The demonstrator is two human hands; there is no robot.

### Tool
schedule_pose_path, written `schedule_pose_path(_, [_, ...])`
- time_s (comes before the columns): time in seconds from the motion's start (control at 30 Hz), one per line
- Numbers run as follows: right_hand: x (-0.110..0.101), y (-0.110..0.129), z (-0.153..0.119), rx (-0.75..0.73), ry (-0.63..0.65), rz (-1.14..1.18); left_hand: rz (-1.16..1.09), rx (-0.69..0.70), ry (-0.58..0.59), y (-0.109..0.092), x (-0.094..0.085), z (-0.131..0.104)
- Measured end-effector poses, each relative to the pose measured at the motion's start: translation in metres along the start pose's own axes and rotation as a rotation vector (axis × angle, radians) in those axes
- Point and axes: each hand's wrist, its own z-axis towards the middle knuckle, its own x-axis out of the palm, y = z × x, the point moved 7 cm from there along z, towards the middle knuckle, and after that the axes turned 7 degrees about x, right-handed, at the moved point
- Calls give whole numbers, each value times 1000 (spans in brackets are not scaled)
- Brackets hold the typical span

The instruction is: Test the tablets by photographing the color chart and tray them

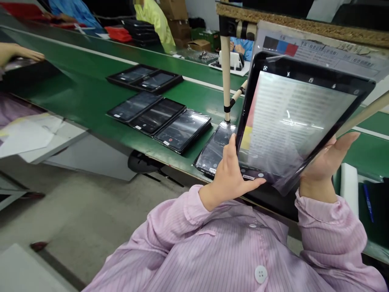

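Observation:
I hold a black tablet [291,117] in a clear plastic bag up in front of me, tilted, its screen catching reflections. My left hand [232,172] grips its lower left edge, thumb on the front. At the lower right edge, my right hand [323,162] supports it from behind, fingers spread. Another bagged tablet [214,148] lies on the green conveyor belt [88,97] just under my left hand. Both my sleeves are pink striped.
Three bagged tablets [161,119] lie in a row on the belt, with two more [144,78] farther back. A beige post [225,73] stands by the belt. Another person's hand [18,52] is at far left. Papers [27,134] lie on a side table.

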Motion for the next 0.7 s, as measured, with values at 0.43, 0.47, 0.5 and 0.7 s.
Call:
schedule_pose_path(0.43, [1, -8, 2, -5, -32, 93, -19, -20, -6, 5, -1, -2])
schedule_pose_path(0.47, [2, -8, 2, -15, -19, 64, -49, -30, -11, 6, -2, -2])
schedule_pose_path(0.5, [4, -7, 1, -23, -7, 34, -114, -42, -26, 9, -4, -1])
schedule_pose_path(0.7, [7, 9, -12, -154, 42, 28, -869, -452, -149, 41, -8, 1])
